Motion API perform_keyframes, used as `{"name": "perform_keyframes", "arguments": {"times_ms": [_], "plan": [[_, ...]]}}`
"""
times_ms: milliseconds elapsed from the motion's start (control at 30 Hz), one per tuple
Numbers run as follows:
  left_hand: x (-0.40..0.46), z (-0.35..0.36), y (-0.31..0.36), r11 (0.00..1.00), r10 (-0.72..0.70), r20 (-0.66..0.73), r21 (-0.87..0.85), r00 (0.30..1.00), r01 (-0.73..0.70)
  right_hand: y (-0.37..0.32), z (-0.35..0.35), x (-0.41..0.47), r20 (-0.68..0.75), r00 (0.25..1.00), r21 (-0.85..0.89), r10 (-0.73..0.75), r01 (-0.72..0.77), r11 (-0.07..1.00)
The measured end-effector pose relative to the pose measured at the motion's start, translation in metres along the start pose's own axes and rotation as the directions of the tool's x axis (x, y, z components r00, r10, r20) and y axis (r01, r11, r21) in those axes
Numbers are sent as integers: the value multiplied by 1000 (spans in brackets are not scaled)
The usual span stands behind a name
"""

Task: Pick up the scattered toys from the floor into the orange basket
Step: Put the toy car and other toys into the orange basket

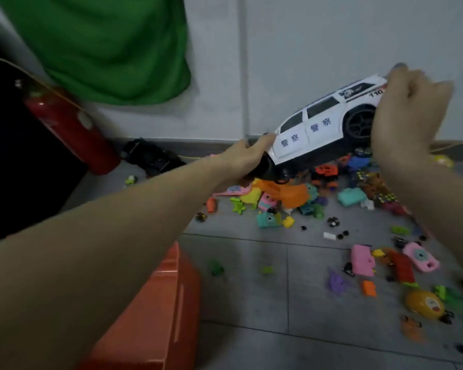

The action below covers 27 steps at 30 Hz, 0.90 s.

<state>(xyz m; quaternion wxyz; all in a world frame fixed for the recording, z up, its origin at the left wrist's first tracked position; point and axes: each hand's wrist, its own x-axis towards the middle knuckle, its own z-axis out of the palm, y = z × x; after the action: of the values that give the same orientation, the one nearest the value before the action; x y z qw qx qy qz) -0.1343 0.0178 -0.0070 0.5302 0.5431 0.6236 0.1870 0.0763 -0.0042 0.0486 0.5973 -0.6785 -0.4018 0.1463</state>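
Both hands hold the white toy police car (324,126) tilted in the air above the scattered toys (292,201), left hand (247,158) clamped on its lower end, right hand (406,113) gripping the raised end, orange basket (155,311) below-left.

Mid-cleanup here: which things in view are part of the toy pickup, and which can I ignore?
Part of the job:
- white police car, held off the floor by the left hand and right hand
- orange basket
- pink toy camera
- yellow ball
- teal case

Ignore:
- red fire extinguisher
- green cloth
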Motion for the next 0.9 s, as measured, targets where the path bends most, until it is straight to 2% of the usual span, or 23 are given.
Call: {"name": "perform_keyframes", "arguments": {"times_ms": [67, 200, 267, 367, 467, 533, 600, 700, 767, 900], "plan": [[-21, -52, -5, 998, -11, -139, 63, 990, 20, -34, 28, -13, 76, 996, 45, 49, -53, 998], [-84, -146, -23, 981, -77, -377, 136, 923, 137, -74, 81, -69, 277, 948, 91, 155, -186, 978], [-109, -186, -35, 970, -117, -437, 144, 892, 198, -83, 103, -107, 394, 884, 72, 250, -301, 951], [-143, -231, -61, 950, -159, -483, 162, 861, 267, -98, 127, -162, 530, 738, 45, 418, -517, 855], [-169, -258, -89, 938, -161, -503, 191, 849, 291, -100, 148, -195, 578, 674, 19, 460, -574, 819], [-184, -267, -108, 939, -163, -486, 191, 859, 287, -108, 149, -218, 589, 679, 23, 438, -556, 831], [-197, -272, -125, 950, -201, -406, 142, 891, 278, -105, 154, -231, 595, 676, 16, 435, -551, 834], [-214, -279, -147, 955, -295, -237, -56, 926, 290, -92, 155, -241, 593, 657, -1, 466, -579, 815], [-225, -284, -160, 949, -307, -149, -128, 940, 290, -88, 152, -247, 623, 611, -40, 489, -599, 800], [-237, -283, -185, 957, -287, 28, -26, 957, 288, -81, 142, -263, 718, 498, -136, 486, -585, 800]]}}
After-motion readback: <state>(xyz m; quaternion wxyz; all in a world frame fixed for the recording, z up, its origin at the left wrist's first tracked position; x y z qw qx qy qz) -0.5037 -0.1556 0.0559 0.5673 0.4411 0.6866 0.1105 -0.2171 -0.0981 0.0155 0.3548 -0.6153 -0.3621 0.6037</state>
